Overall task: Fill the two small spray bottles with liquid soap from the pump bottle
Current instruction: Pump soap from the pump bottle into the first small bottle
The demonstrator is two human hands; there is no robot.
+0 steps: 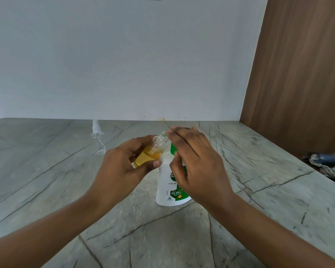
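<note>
Marble counter (66,180) | clear spray bottle (98,140) rear-left | right hand (193,161) covers pump bottle (168,186)

Left forearm reaching in from 7 o'clock, left hand (122,167) with fingers and thumb curled round a small spray bottle (153,151), right forearm from 5 o'clock, right hand (193,161) palm down, fingers straight, pointing toward 11 o'clock.

single head cam, wide-angle, facing fwd & down across the countertop (259,190) to the wall (124,55), close in.
</note>
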